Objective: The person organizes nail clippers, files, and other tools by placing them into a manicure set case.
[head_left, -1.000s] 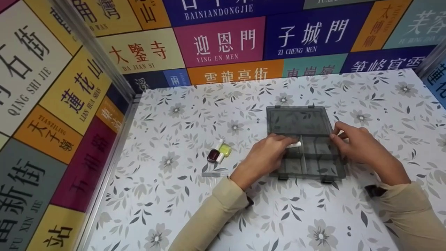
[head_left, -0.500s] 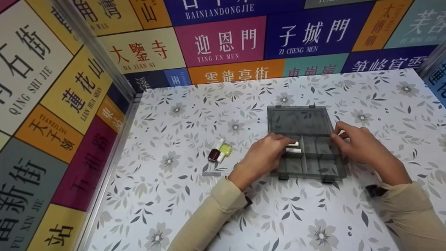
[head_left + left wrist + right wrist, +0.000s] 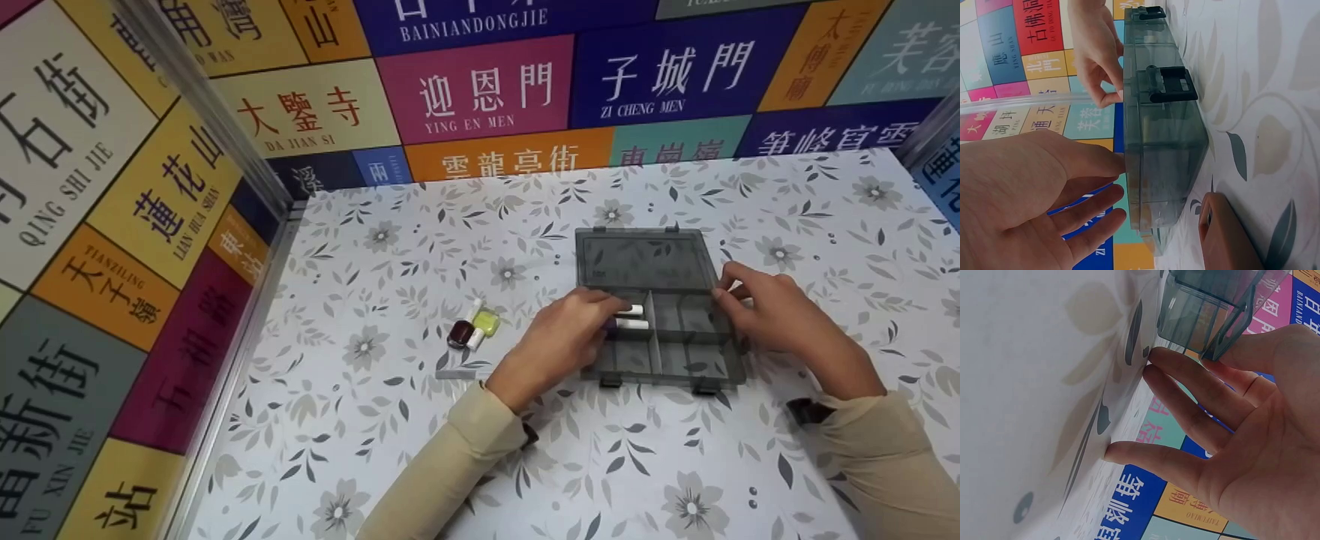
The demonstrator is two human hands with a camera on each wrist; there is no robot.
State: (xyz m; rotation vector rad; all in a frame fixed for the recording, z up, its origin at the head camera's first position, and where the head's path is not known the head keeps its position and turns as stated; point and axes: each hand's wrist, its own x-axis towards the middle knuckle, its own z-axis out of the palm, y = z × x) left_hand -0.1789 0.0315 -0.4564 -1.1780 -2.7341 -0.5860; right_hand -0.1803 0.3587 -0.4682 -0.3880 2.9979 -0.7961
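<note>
A smoky-grey clear plastic compartment box (image 3: 694, 360) stands with its lid (image 3: 641, 259) folded back. Two white caps, one nearer cap (image 3: 632, 324) and one farther cap (image 3: 634, 309), show side by side in its left compartment; whatever lies left of them is hidden by my left hand (image 3: 566, 337). That hand is over the box's left side, its thumb at the rim and its other fingers loosely bent in the left wrist view. My right hand (image 3: 772, 307) pinches the box's right edge near the hinge between thumb and index finger. Its other fingertips touch the table in the right wrist view.
Left of the box lie a dark red nail polish bottle (image 3: 460, 334) and a yellow-green one (image 3: 486, 322), both with white caps. Near them is a clear plastic strip (image 3: 461, 373). A flower-patterned cover spreads over the table (image 3: 405, 450); walls with lettered panels stand behind and left.
A second white cap has come into sight in the left compartment. My left hand has drawn slightly left, away from the caps. The right hand has stayed at the box's edge.
</note>
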